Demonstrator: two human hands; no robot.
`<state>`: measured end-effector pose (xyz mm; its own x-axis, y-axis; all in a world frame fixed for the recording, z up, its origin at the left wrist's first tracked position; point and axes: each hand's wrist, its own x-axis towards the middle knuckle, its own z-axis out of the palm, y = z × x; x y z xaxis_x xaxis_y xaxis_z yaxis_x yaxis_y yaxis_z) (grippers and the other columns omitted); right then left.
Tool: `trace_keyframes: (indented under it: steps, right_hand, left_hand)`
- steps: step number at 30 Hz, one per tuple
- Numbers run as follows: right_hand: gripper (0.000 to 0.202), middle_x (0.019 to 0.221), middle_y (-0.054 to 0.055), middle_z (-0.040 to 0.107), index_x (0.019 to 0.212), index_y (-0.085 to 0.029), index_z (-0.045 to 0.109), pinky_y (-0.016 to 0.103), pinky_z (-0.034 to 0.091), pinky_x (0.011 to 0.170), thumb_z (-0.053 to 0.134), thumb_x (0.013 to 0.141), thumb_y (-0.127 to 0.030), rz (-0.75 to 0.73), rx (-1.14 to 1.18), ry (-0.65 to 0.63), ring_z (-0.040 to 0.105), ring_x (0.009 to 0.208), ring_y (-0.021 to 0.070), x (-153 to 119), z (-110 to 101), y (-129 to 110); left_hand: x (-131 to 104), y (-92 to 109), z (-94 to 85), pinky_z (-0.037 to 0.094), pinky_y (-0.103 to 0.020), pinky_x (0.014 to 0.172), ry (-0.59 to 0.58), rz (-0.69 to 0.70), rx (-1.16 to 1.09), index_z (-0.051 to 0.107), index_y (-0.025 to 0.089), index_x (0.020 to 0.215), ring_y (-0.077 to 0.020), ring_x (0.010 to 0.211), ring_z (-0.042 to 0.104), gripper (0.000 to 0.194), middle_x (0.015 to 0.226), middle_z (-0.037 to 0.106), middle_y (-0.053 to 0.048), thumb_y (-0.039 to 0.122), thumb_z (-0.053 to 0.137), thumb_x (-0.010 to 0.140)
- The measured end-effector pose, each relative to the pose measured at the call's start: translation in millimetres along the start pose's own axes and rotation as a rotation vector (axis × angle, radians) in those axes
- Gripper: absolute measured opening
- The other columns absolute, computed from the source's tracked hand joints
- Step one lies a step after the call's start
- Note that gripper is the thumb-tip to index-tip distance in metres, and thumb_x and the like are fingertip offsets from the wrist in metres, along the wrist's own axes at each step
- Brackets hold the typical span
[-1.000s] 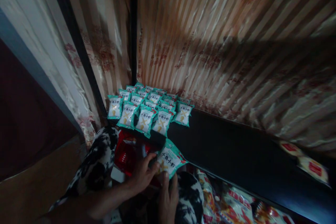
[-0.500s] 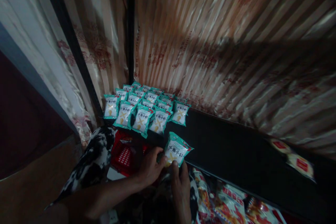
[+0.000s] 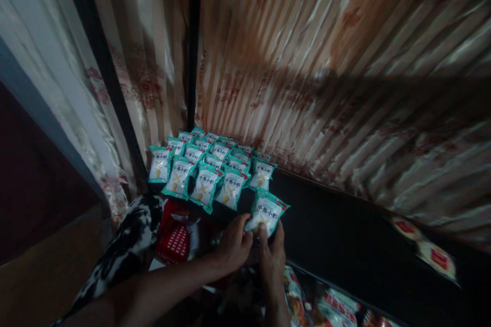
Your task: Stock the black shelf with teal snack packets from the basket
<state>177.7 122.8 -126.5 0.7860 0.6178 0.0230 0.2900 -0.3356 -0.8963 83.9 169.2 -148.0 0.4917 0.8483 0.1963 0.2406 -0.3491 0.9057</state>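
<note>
A teal and white snack bag (image 3: 266,210) with dark printed characters is held between my two hands, tilted upright over the front part of the black shelf. My left hand (image 3: 235,245) pinches its lower left side. On the lower right, my right hand (image 3: 271,253) grips it, thumb across the front and fingers behind. Just beyond, several matching snack bags (image 3: 205,184) stand in close rows at the shelf's left end. The nearest one on the right (image 3: 261,173) stands right behind the held bag.
Two flat cream packets with red labels (image 3: 437,256) lie on the black shelf (image 3: 330,219) at the right. Below are a red basket (image 3: 174,240) and colourful snack packages (image 3: 333,306). Striped curtains (image 3: 307,61) hang behind, with dark posts (image 3: 194,51) at the left.
Both hands have carried the snack bag slightly right and farther over the shelf, closer to the standing rows. The view has shifted a little. The rows keep their arrangement.
</note>
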Motion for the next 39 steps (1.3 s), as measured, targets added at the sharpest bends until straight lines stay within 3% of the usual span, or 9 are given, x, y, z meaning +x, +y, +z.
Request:
trace_keyframes:
  steps: [9, 23, 26, 39]
  right_hand:
    - [0.088, 0.122, 0.019, 0.058, 0.138, -0.009, 0.037, 0.038, 0.045, 0.082, 0.038, 0.074, -0.069, -0.073, -0.082, 0.044, 0.057, 0.107, 0.0315, 28.9, 3.8, 13.1]
    - [0.091, 0.128, 0.022, 0.053, 0.140, -0.008, 0.033, 0.044, 0.042, 0.089, 0.038, 0.073, -0.069, -0.091, -0.037, -0.011, 0.054, 0.112, 0.0334, 60.3, 7.1, 11.9]
    - [0.092, 0.126, 0.024, 0.053, 0.140, -0.005, 0.033, 0.044, 0.042, 0.090, 0.037, 0.073, -0.069, -0.135, -0.035, -0.022, 0.054, 0.112, 0.0333, 67.5, 7.8, 9.8]
    - [0.084, 0.129, 0.021, 0.052, 0.138, -0.007, 0.035, 0.042, 0.040, 0.094, 0.040, 0.077, -0.064, -0.218, -0.016, -0.044, 0.052, 0.116, 0.0303, 84.8, 20.2, 8.9]
  left_hand:
    - [16.2, -20.6, 28.9, 0.033, -0.049, 0.109, -0.028, 0.107, 0.090, 0.035, 0.010, 0.135, -0.0273, 0.132, 0.037, 0.057, 0.140, 0.041, -0.019, 0.013, 0.042, 0.079]
    - [34.4, 10.5, 18.3, 0.020, -0.046, 0.116, -0.204, -0.014, 0.105, 0.022, 0.011, 0.144, -0.0271, 0.140, 0.021, 0.075, 0.151, 0.024, -0.014, 0.006, 0.044, 0.073]
    - [39.8, 14.7, 18.9, 0.019, -0.043, 0.116, -0.207, -0.035, 0.124, 0.021, 0.005, 0.143, -0.0266, 0.140, 0.019, 0.073, 0.151, 0.022, -0.018, 0.006, 0.042, 0.074]
    - [57.4, 6.4, 22.9, 0.018, -0.045, 0.117, -0.180, -0.078, 0.108, 0.019, 0.011, 0.145, -0.0262, 0.141, 0.017, 0.080, 0.152, 0.020, -0.014, 0.005, 0.045, 0.069]
